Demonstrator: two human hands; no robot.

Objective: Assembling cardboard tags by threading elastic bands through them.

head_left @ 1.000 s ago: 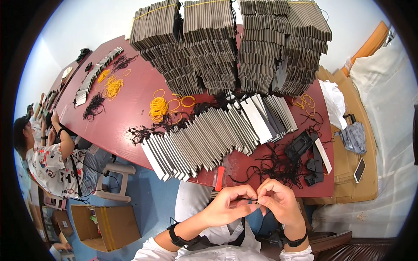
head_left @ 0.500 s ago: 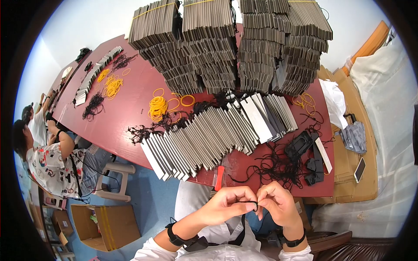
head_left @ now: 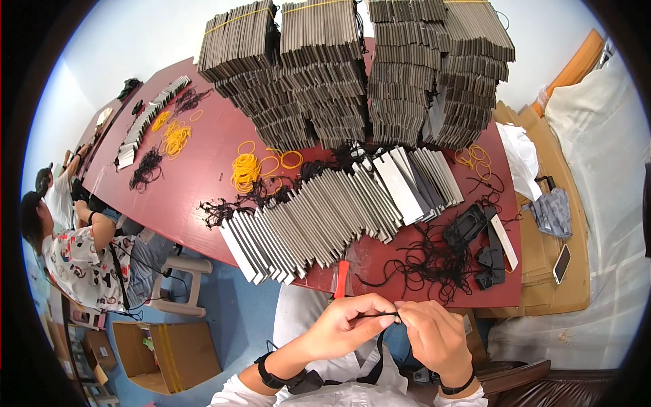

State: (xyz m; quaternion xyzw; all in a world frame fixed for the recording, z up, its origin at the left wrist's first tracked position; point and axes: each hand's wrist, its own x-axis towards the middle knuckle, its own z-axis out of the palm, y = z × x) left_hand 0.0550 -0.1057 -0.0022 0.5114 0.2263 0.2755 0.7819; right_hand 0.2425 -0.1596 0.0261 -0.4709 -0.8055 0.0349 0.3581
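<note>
Close in front of my body, both hands work on one thin black cord (head_left: 373, 315). My left hand (head_left: 349, 329) pinches it between thumb and fingers. At the cord's other end, my right hand (head_left: 434, 338) is closed with its fingertips on it; the fingers partly hide what they grip. A dark strap-like strip hangs below the hands. Just beyond them, a red-handled tool (head_left: 342, 278) lies at the table edge. Behind it leans a long row of slim grey-white flat pieces (head_left: 319, 214), with black cords at their far ends. A tangle of loose black cords (head_left: 437, 261) lies to the right.
Tall stacks of banded grey pieces (head_left: 319, 74) stand at the back of the red table (head_left: 203, 210). Yellow rubber bands (head_left: 245, 169) lie left of the row. Black plastic parts (head_left: 468, 225) sit at right. A cardboard box (head_left: 166, 356) is on the floor; two people sit at left.
My right hand has turned over, its fingers now pointing down over the cord. The small loop between my hands has been pulled into a straighter line.
</note>
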